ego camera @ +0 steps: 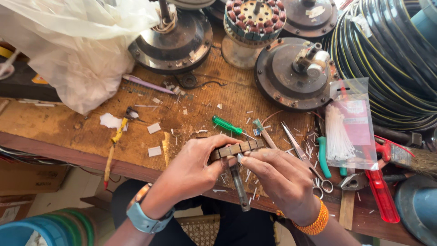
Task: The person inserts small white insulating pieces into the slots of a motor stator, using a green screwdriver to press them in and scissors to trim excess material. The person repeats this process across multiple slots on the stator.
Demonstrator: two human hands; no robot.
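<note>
My left hand (pixel 195 166) grips a round slotted metal motor core (pixel 236 148) on a dark shaft (pixel 240 187) that points down toward me. My right hand (pixel 280 175) pinches at the core's rim from the right, fingertips on its slots. Both hands hover over the front edge of a worn wooden workbench (pixel 68 123). A blue watch sits on my left wrist and an orange bead bracelet on my right. What the right fingertips hold is too small to tell.
A green-handled screwdriver (pixel 226 125), scissors (pixel 305 157), a bag of white cable ties (pixel 348 127), a red-handled tool (pixel 381 193) and a brush (pixel 409 157) lie nearby. Fan motor housings (pixel 291 75) stand behind, a plastic bag (pixel 77 50) at left, coiled cable (pixel 391 59) at right.
</note>
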